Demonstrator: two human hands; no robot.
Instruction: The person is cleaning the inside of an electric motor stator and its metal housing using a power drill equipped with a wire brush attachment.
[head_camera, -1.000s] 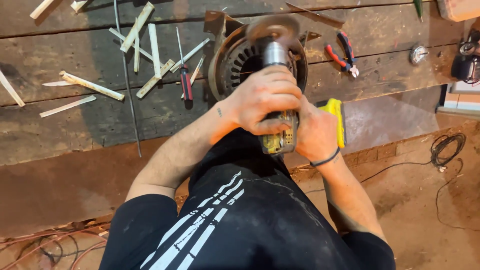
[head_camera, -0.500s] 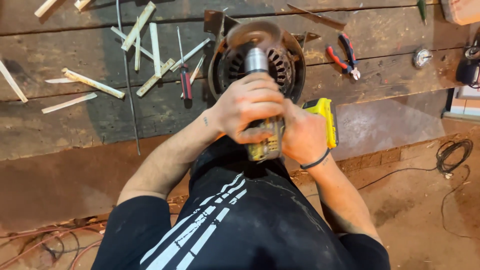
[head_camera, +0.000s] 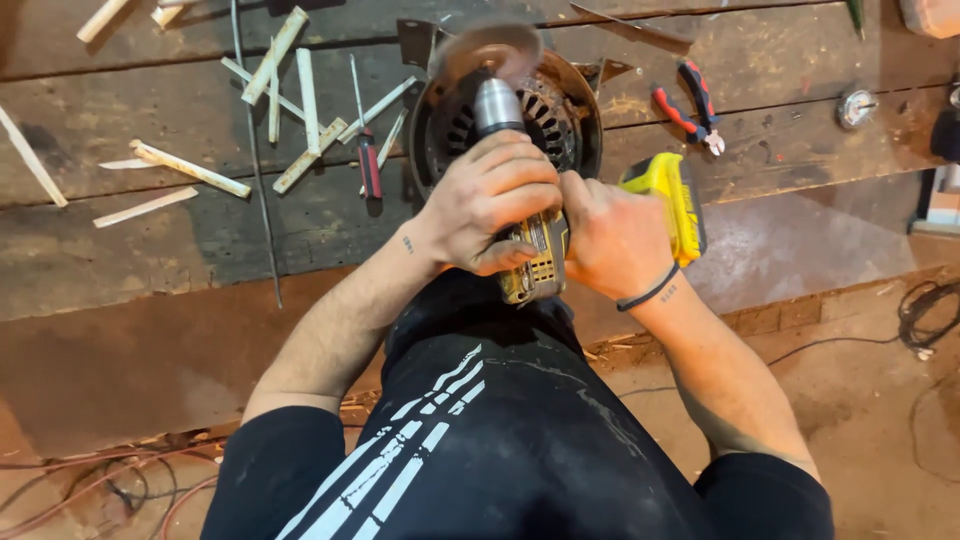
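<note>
Drill (head_camera: 535, 255) gripped in both hands, left hand (head_camera: 490, 205) wrapped over its body, right hand (head_camera: 610, 240) closed on the handle, blurred disc (head_camera: 485, 50) on motor housing (head_camera: 560, 110) beyond the drill, pliers (head_camera: 690, 105) right of housing.

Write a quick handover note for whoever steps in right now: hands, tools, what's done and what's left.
Left hand: wrapped over the top of the drill.
Right hand: grips the drill's handle by the yellow battery.
Blurred disc on the chuck sits against the round motor housing on the wooden bench.
Pliers right, screwdriver and wooden sticks left.
Done and left: cannot tell.
</note>
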